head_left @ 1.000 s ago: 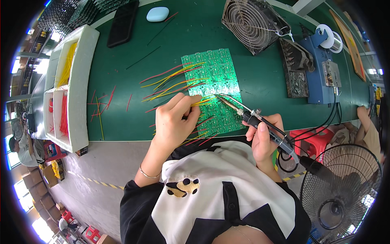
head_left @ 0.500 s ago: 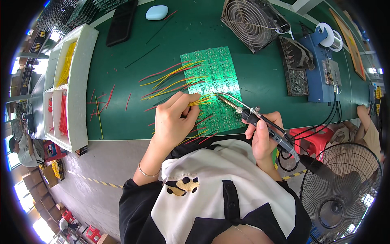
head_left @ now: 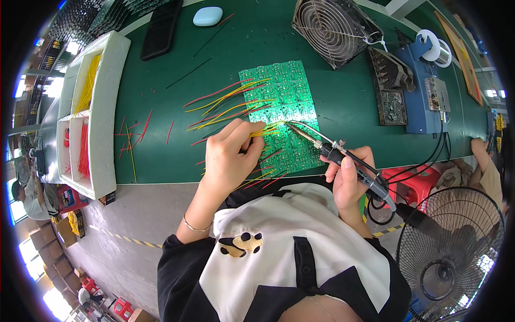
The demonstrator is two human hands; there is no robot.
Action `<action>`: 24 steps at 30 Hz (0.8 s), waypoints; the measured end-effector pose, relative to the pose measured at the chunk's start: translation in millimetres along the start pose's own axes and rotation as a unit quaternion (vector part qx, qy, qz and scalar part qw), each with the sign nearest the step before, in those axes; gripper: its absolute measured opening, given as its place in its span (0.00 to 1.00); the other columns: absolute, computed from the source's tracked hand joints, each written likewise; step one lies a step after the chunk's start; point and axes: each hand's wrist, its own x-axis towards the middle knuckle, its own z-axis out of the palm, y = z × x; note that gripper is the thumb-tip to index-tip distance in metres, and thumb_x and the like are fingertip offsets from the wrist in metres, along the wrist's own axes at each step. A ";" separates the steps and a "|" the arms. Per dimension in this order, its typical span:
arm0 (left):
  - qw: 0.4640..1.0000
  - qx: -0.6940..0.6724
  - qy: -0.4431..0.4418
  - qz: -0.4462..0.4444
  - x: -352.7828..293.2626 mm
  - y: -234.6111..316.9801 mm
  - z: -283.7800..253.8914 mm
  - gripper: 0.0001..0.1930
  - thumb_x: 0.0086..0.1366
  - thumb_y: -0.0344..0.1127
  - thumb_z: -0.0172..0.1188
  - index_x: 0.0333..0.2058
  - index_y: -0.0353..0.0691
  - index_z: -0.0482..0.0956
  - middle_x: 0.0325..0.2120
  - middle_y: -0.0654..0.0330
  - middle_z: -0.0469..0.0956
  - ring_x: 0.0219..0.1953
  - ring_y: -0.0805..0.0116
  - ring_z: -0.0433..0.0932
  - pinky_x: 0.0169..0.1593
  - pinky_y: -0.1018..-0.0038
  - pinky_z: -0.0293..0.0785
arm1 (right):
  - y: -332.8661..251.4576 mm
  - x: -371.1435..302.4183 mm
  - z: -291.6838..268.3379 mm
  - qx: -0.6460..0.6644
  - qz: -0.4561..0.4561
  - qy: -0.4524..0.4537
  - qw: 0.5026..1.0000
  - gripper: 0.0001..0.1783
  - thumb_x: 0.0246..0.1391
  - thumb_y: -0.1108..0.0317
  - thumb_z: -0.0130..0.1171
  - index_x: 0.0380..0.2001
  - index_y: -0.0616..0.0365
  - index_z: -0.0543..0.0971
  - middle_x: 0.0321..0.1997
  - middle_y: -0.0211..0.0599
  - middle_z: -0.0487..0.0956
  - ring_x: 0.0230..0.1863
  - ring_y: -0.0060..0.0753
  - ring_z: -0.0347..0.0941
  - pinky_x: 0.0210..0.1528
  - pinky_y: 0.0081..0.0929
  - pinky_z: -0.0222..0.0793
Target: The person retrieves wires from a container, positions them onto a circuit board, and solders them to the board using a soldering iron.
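Note:
A green circuit board panel [head_left: 292, 94] lies on the green bench before me, with several red, yellow and black wires sticking out past its left side. My left hand [head_left: 233, 153] is closed in a pinch on yellow wires [head_left: 268, 130], their tips over the middle of the panel. My right hand [head_left: 348, 174] grips a soldering iron [head_left: 335, 155] with a thin metal tube fixed along it. The iron's tip meets the panel close to the ends of the yellow wires. My left fingers hide part of the wires.
Left stands a white foam box [head_left: 104, 129] with yellow and red wires in compartments; loose wires [head_left: 142, 129] lie beside it. A black phone [head_left: 161, 29] and pale blue case [head_left: 207, 16] lie far left. A square fan [head_left: 335, 32], blue solder feeder [head_left: 421, 91] and solder spool [head_left: 437, 49] stand right.
Almost nothing differs. Both hands keep their places, and the iron's tip stays at the yellow wire ends, with only a very slight shift.

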 end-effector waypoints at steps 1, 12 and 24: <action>1.000 0.004 0.000 0.002 -0.1 -0.4 0.0 0.08 0.45 0.20 0.58 0.27 0.37 0.77 0.11 0.64 0.60 0.11 0.76 0.59 0.16 0.79 0.57 | -0.9 0.9 1.8 0.017 0.000 0.017 1.000 0.10 0.54 0.67 0.47 0.30 0.63 0.63 0.19 0.41 0.70 0.12 0.21 0.61 0.31 0.30 0.72; 0.999 -0.034 0.005 -0.020 0.4 5.1 -2.1 0.08 0.49 0.20 0.56 0.30 0.36 0.76 0.16 0.61 0.66 0.13 0.73 0.63 0.17 0.78 0.60 | -1.5 3.4 5.0 0.071 -0.012 0.045 0.996 0.13 0.54 0.65 0.50 0.30 0.64 0.63 0.17 0.43 0.72 0.14 0.21 0.64 0.19 0.18 0.64; 0.988 0.023 0.150 -0.017 -2.2 6.0 -32.4 0.07 0.56 0.20 0.50 0.34 0.31 0.74 0.20 0.58 0.74 0.19 0.74 0.70 0.25 0.82 0.66 | -6.2 -0.5 32.7 -0.041 -0.047 -0.083 0.995 0.16 0.53 0.71 0.54 0.42 0.68 0.63 0.28 0.38 0.75 0.26 0.16 0.68 0.29 0.12 0.63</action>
